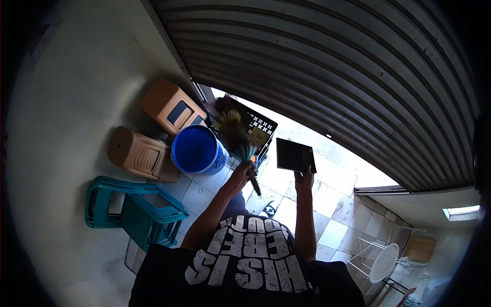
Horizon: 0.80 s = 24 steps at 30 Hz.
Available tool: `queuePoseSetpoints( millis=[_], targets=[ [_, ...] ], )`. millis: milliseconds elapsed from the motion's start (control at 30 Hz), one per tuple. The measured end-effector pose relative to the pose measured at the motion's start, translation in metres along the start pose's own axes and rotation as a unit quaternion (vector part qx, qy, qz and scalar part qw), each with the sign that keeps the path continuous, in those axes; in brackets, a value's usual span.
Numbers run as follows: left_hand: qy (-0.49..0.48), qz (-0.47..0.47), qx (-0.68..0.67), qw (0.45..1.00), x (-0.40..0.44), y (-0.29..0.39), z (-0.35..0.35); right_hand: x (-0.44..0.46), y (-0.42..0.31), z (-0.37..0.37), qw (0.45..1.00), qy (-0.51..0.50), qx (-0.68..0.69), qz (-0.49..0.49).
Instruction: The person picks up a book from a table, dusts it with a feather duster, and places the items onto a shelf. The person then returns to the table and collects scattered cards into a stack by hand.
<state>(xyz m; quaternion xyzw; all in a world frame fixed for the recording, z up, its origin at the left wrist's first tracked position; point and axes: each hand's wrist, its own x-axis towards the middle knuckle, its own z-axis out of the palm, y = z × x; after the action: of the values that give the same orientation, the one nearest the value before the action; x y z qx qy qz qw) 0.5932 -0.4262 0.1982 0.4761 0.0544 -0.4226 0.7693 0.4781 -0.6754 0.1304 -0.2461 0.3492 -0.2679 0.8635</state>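
Note:
My left hand (241,177) is closed round the brown handle of a feather duster (245,151). Its fluffy head, blurred and partly yellowish, points away from me over a black crate. On the right, my right hand (305,177) grips the near edge of a flat dark rectangular object (295,155), held out at arm's length above the tiles. It has a small red mark near one corner; whether it is a book, a box or a tablet I cannot tell. The black crate (263,124) has a perforated side and a yellowish item in it, partly hidden by the duster.
A blue bucket (218,159) stands left of the crate. Brown plastic stools (134,153) and stacked teal stools (146,217) line the left wall. A ribbed metal shutter (327,71) slants overhead. At the lower right is a round white stool (384,263). White tiles (330,204) cover the floor.

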Motion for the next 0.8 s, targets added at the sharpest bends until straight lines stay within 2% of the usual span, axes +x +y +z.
queuePoseSetpoints(
  millis=[33, 67, 100, 133, 233, 333, 433, 567, 600, 800],
  targets=[
    [0.01, -0.038, 0.074, 0.996, 0.008, 0.011, 0.007, -0.012, -0.006, 0.014, 0.999, 0.024, 0.025, 0.023],
    [0.006, -0.055, 0.096, 0.994, 0.026, 0.017, 0.005, -0.005, 0.0, 0.007, 0.999, 0.006, 0.039, 0.011],
    [0.002, -0.07, 0.117, 0.991, 0.042, 0.022, 0.006, -0.004, 0.008, 0.0, 0.998, -0.014, -0.029, -0.056],
    [-0.001, -0.063, 0.083, 0.995, 0.059, 0.025, 0.008, -0.001, 0.013, -0.005, 0.987, -0.036, -0.101, -0.123],
    [-0.005, -0.04, 0.016, 0.999, 0.123, 0.031, -0.009, 0.003, 0.011, 0.001, 0.944, -0.019, -0.25, -0.215],
    [0.044, -0.021, -0.054, 0.997, 0.167, 0.037, -0.002, 0.006, 0.013, -0.004, 0.965, 0.031, -0.17, -0.196],
    [0.068, -0.027, -0.086, 0.994, 0.205, 0.028, -0.012, -0.006, 0.012, 0.0, 0.985, 0.127, 0.068, -0.098],
    [0.119, -0.116, -0.096, 0.981, 0.216, 0.026, -0.011, -0.034, 0.02, -0.001, 0.966, 0.233, 0.079, -0.084],
    [0.109, -0.148, -0.089, 0.979, 0.223, 0.02, -0.018, -0.043, 0.023, -0.002, 0.964, 0.247, 0.041, -0.095],
    [0.111, -0.123, -0.046, 0.985, 0.207, 0.035, -0.001, -0.069, 0.041, -0.004, 0.934, 0.333, 0.075, -0.105]
  ],
)
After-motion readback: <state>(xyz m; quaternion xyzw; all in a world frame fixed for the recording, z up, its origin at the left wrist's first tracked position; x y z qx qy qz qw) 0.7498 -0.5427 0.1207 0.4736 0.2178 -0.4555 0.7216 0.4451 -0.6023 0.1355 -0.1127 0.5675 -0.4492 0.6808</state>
